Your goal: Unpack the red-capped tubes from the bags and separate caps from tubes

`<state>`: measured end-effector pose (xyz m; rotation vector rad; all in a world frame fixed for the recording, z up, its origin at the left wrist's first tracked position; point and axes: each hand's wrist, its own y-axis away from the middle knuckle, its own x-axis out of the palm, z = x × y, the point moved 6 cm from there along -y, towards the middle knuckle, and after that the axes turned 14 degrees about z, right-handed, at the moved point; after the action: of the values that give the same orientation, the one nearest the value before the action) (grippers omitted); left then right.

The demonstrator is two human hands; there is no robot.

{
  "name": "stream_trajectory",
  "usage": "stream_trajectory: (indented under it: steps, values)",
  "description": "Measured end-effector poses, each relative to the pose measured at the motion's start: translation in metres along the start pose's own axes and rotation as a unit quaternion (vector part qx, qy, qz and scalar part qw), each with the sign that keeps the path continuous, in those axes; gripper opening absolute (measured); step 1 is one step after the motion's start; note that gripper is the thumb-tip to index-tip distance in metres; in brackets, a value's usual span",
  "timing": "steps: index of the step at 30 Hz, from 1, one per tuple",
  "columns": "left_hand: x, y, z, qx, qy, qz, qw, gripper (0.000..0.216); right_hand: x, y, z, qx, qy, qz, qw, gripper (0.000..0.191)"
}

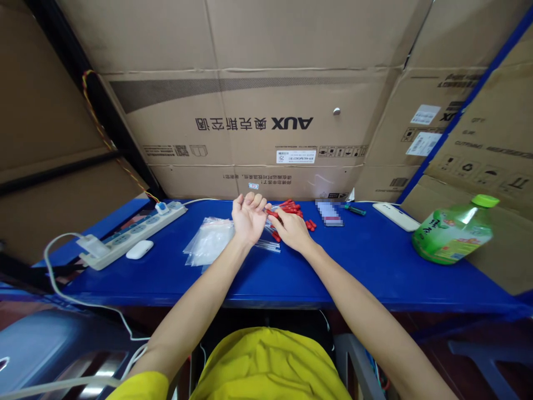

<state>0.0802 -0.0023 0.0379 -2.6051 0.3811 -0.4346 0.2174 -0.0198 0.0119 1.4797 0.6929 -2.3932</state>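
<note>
My left hand (249, 220) is turned palm up above the table, its fingers loosely curled and apart. Nothing shows in the palm. Close against its right side, my right hand (293, 230) pinches a small red piece (272, 213) between thumb and fingers. One end of that piece lies by the left fingertips; whether they touch it is hard to see. Behind the right hand is a pile of similar slim red pieces (293, 208), with a few more to its right. Clear plastic bags (210, 243) lie left of my left hand. Clear strips (268, 246) show under the hands.
On the blue table (358, 272), a power strip (137, 236) with plugs and a white case (140, 249) are at left. A phone (330, 213), a green tool (355, 209), a white device (395, 216) and a green bottle (453, 230) are at right. Cardboard (250, 100) walls the back.
</note>
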Motion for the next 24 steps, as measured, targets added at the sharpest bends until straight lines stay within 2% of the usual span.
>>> stream_trajectory:
  steps: [3, 6, 10, 18, 24]
  values:
    - [-0.002, 0.001, -0.003, 0.019, 0.146, -0.021, 0.989, 0.043, 0.003, 0.001, 0.005, -0.029, -0.008, 0.002, 1.000, 0.034]
    - [-0.001, 0.003, -0.002, 0.015, 0.282, -0.034, 0.959, 0.042, 0.006, 0.002, 0.011, -0.063, -0.005, 0.000, 0.998, 0.033]
    - [-0.001, 0.005, -0.001, 0.013, 0.388, -0.058, 0.920, 0.043, 0.008, 0.003, 0.017, -0.089, 0.006, -0.022, 0.996, 0.034]
    - [-0.002, 0.005, -0.004, 0.015, 0.422, -0.075, 0.903, 0.041, 0.003, 0.006, 0.025, -0.113, 0.025, -0.051, 0.992, 0.035]
    - [-0.008, 0.006, -0.003, 0.028, 0.413, -0.140, 0.900, 0.039, 0.003, 0.010, 0.035, -0.123, 0.065, -0.126, 0.982, 0.039]
